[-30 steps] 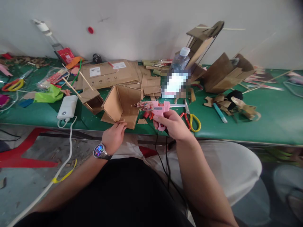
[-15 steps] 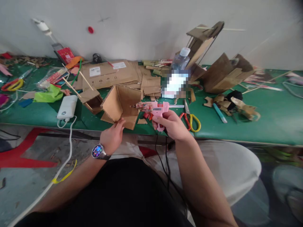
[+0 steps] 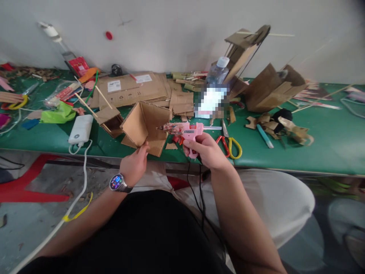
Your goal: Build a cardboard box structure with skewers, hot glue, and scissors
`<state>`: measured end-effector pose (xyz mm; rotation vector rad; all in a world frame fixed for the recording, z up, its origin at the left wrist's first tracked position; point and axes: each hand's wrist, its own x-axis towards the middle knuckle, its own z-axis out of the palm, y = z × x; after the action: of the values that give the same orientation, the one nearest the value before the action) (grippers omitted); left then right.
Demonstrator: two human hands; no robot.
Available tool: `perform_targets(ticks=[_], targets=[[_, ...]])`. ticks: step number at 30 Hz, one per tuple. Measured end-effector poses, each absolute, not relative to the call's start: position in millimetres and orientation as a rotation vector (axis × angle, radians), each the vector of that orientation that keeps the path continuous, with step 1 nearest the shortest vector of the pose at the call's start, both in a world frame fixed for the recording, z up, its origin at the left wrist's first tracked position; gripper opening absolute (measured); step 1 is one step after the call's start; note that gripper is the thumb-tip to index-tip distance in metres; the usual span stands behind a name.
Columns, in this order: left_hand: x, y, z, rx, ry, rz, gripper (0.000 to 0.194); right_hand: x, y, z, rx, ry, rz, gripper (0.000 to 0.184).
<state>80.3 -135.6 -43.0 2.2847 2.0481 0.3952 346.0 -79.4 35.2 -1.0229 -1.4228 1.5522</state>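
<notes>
On a green table [image 3: 299,158], an open cardboard structure [image 3: 138,125] is held at its near edge by the left hand [image 3: 133,165], while a pink glue gun [image 3: 193,132], aimed toward the structure, is gripped in the right hand [image 3: 210,150] just beside scissors [image 3: 225,130].

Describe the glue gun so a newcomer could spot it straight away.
On the green table, find the open cardboard piece that the left hand touches. Just to its right, the right hand grips the glue gun by its handle. Its pink body sets it apart from the scissors beside it, which have red and yellow handles.
</notes>
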Motion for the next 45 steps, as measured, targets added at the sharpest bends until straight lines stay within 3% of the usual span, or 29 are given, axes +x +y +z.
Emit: perform_targets(ticks=[10,20,29,36,45], targets=[[72.6,-139.0,-48.1,2.354,2.024,0.634,0.021,339.0,-80.5,28.5,-1.018,-1.427,1.600,0.030],[82.1,-133.4,-31.2,2.246,2.054,0.214,0.054,325.1,-79.7,20.7,-1.029,-1.420,1.633,0.034],[78.7,-135.3,-35.2,2.273,2.011,0.372,0.043,311.1,-76.7,3.5,-0.857,-1.384,1.643,0.035],[83.5,-129.2,-27.6,2.309,2.023,0.140,0.056,302.1,-72.0,-0.5,-0.820,-1.431,1.600,0.035],[80.2,-130.7,-34.1,2.276,2.006,0.345,0.038,286.7,-67.5,3.9,-0.885,-1.303,1.628,0.046]])
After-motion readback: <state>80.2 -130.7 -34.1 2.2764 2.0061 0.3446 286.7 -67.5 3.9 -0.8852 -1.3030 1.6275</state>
